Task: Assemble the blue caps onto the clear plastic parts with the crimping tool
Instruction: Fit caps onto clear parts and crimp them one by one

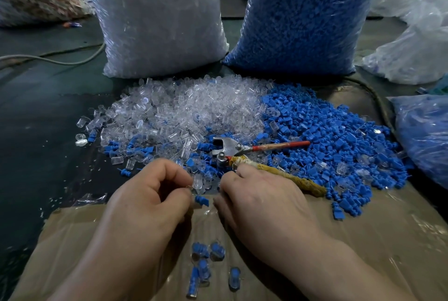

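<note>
The left hand [150, 191] is curled into a loose fist, its thumb and forefinger closing on what seems to be a clear plastic part [197, 181], though the tips blur there. The right hand [261, 199] lies knuckles up with its fingers bent down; its fingertips are hidden, so I cannot tell whether it holds anything. A ribbed blue cap [202, 200] sits between the two hands, just beside the left thumb. The crimping tool [230, 148] lies beyond the right hand on the mixed parts, its dull metal head toward the clear pile [189, 106], with one red handle and one handle wrapped in frayed yellowish cloth. The blue pile [327, 135] spreads right, touching the clear one. Glossy taped cardboard [363, 240] covers the near table [36, 131], and a few assembled pieces [206, 262] lie on it between the forearms. Two stuffed bags, the clear bag [157, 17] and the blue bag [303, 14], wall off the far side
</note>
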`<state>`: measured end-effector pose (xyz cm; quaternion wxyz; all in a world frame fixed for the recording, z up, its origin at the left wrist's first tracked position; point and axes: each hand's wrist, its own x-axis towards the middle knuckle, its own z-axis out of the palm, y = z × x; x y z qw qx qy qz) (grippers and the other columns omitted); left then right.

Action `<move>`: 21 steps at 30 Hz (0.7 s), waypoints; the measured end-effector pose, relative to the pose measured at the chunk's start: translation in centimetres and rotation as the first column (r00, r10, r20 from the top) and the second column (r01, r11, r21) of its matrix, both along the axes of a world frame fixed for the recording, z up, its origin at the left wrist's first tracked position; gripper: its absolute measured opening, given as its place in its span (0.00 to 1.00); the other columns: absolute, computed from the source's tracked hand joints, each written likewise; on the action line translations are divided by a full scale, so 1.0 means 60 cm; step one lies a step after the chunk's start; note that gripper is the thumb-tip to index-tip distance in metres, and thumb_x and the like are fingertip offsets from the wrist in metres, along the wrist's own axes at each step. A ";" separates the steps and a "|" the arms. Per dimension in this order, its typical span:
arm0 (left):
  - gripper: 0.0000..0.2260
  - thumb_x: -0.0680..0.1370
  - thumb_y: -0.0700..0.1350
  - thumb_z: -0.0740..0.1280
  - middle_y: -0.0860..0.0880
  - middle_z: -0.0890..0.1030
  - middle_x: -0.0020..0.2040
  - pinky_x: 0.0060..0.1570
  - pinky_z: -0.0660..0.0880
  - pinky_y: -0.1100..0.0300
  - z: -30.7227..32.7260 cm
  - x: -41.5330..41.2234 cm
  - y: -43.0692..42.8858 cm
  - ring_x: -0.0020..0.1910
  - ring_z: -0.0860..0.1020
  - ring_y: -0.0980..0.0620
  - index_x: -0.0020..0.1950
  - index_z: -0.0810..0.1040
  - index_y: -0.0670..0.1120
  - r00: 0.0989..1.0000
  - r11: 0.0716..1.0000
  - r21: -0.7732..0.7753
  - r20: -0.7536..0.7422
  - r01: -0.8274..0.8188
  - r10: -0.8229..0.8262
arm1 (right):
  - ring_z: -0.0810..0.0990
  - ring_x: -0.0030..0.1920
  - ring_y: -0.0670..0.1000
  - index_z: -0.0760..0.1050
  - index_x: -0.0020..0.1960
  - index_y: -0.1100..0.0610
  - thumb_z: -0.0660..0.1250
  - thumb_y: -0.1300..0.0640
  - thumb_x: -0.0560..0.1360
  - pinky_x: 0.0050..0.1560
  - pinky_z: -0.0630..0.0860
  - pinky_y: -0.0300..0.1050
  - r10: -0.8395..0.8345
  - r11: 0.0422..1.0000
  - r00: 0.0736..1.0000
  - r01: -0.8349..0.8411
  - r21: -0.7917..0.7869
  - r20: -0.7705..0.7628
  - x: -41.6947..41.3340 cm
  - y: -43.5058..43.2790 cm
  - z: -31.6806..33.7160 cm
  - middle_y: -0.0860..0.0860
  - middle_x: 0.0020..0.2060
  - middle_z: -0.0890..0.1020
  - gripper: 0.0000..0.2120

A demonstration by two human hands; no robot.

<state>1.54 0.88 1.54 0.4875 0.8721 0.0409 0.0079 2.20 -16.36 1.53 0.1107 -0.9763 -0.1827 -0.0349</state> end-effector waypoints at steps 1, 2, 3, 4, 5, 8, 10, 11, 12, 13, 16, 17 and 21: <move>0.12 0.73 0.43 0.71 0.53 0.85 0.35 0.31 0.78 0.57 -0.001 0.001 -0.001 0.31 0.81 0.52 0.44 0.79 0.62 1.000 1.000 -0.021 0.002 0.001 -0.001 | 0.69 0.38 0.52 0.64 0.45 0.46 0.54 0.44 0.81 0.33 0.64 0.47 -0.015 1.000 1.000 0.015 0.007 0.006 0.000 -0.002 -0.001 0.46 0.39 0.65 0.09; 0.12 0.73 0.43 0.71 0.54 0.85 0.35 0.31 0.76 0.60 -0.002 0.001 -0.002 0.31 0.81 0.54 0.44 0.79 0.62 1.000 0.999 -0.052 -0.003 0.000 0.000 | 0.72 0.39 0.52 0.64 0.45 0.47 0.54 0.45 0.81 0.34 0.66 0.47 -0.031 0.999 0.999 0.031 0.014 0.016 0.000 -0.005 -0.002 0.46 0.39 0.65 0.08; 0.12 0.74 0.42 0.70 0.54 0.85 0.35 0.31 0.75 0.63 -0.004 0.002 -0.002 0.31 0.82 0.56 0.43 0.80 0.61 1.000 0.996 -0.094 -0.016 -0.002 0.000 | 0.73 0.40 0.53 0.65 0.45 0.47 0.55 0.46 0.81 0.34 0.67 0.47 -0.045 0.999 0.999 0.045 0.020 0.023 0.000 -0.008 -0.002 0.46 0.39 0.66 0.08; 0.12 0.75 0.41 0.70 0.52 0.86 0.35 0.31 0.75 0.64 -0.006 0.002 -0.001 0.32 0.83 0.57 0.43 0.80 0.60 1.000 0.990 -0.138 -0.029 -0.001 -0.003 | 0.74 0.40 0.52 0.66 0.46 0.47 0.55 0.46 0.80 0.35 0.67 0.47 -0.054 0.998 0.998 0.053 0.026 0.025 0.001 -0.010 -0.002 0.45 0.39 0.66 0.07; 0.13 0.76 0.39 0.69 0.50 0.86 0.36 0.31 0.76 0.64 -0.008 0.002 -0.002 0.33 0.84 0.56 0.42 0.81 0.58 0.999 0.984 -0.178 -0.040 -0.003 -0.004 | 0.73 0.40 0.51 0.65 0.46 0.47 0.55 0.46 0.80 0.36 0.66 0.46 -0.057 0.998 0.998 0.056 0.033 0.019 0.001 -0.012 -0.001 0.45 0.40 0.66 0.07; 0.14 0.77 0.36 0.68 0.47 0.86 0.36 0.30 0.76 0.63 -0.011 0.004 0.000 0.34 0.85 0.52 0.42 0.81 0.56 0.999 0.973 -0.230 -0.039 -0.024 0.016 | 0.71 0.40 0.50 0.64 0.47 0.46 0.54 0.44 0.80 0.37 0.65 0.45 -0.052 0.996 0.999 0.051 0.076 0.014 0.000 -0.018 0.002 0.43 0.42 0.69 0.07; 0.13 0.77 0.38 0.68 0.51 0.86 0.36 0.27 0.76 0.64 -0.013 0.004 -0.001 0.33 0.84 0.55 0.43 0.80 0.57 0.998 0.982 -0.183 0.014 -0.052 0.055 | 0.74 0.43 0.50 0.68 0.52 0.45 0.55 0.42 0.79 0.37 0.68 0.46 -0.024 0.995 0.999 0.021 0.097 0.033 -0.002 -0.016 0.003 0.43 0.44 0.72 0.08; 0.11 0.77 0.42 0.68 0.54 0.85 0.36 0.27 0.76 0.63 -0.015 0.004 -0.001 0.32 0.83 0.58 0.44 0.79 0.59 0.996 0.993 -0.104 0.065 -0.057 0.063 | 0.74 0.44 0.50 0.68 0.56 0.44 0.55 0.41 0.79 0.38 0.70 0.46 0.001 0.995 1.000 -0.003 0.100 0.027 -0.004 -0.013 0.003 0.44 0.45 0.73 0.11; 0.08 0.76 0.45 0.68 0.59 0.85 0.36 0.28 0.77 0.60 -0.016 0.002 -0.001 0.32 0.82 0.59 0.45 0.78 0.61 0.992 0.999 0.005 0.119 -0.050 0.049 | 0.74 0.45 0.50 0.67 0.59 0.44 0.55 0.40 0.78 0.39 0.72 0.47 0.026 0.996 1.000 -0.028 0.089 0.015 -0.005 -0.009 0.003 0.45 0.46 0.72 0.13; 0.06 0.75 0.49 0.67 0.62 0.83 0.37 0.29 0.76 0.58 -0.014 0.000 -0.001 0.34 0.81 0.60 0.45 0.76 0.61 0.986 0.992 0.117 0.163 -0.042 0.023 | 0.73 0.46 0.50 0.67 0.60 0.44 0.55 0.39 0.78 0.38 0.71 0.47 0.046 0.997 0.999 -0.047 0.063 0.007 -0.005 -0.005 0.002 0.45 0.45 0.70 0.15; 0.03 0.74 0.54 0.65 0.69 0.78 0.44 0.31 0.67 0.66 -0.006 -0.006 -0.005 0.43 0.77 0.68 0.45 0.73 0.62 0.978 0.943 0.333 0.197 -0.003 -0.067 | 0.72 0.46 0.52 0.67 0.61 0.45 0.55 0.39 0.78 0.35 0.62 0.46 0.060 0.998 0.998 -0.060 -0.011 0.013 -0.001 0.002 -0.001 0.47 0.44 0.65 0.16; 0.03 0.74 0.54 0.65 0.70 0.77 0.46 0.31 0.65 0.68 -0.005 -0.006 -0.006 0.45 0.76 0.69 0.45 0.72 0.62 0.976 0.933 0.359 0.197 0.012 -0.088 | 0.72 0.46 0.52 0.68 0.61 0.46 0.55 0.39 0.78 0.35 0.61 0.46 0.056 0.998 0.998 -0.056 -0.016 0.016 0.000 0.001 -0.001 0.47 0.43 0.64 0.16; 0.03 0.74 0.53 0.64 0.70 0.77 0.47 0.32 0.64 0.68 0.000 -0.008 -0.009 0.45 0.75 0.69 0.45 0.72 0.62 0.976 0.944 0.325 0.179 0.058 -0.122 | 0.72 0.47 0.53 0.71 0.56 0.48 0.55 0.40 0.79 0.35 0.63 0.47 0.063 0.998 0.998 -0.062 -0.023 0.020 0.000 0.001 -0.001 0.48 0.45 0.68 0.14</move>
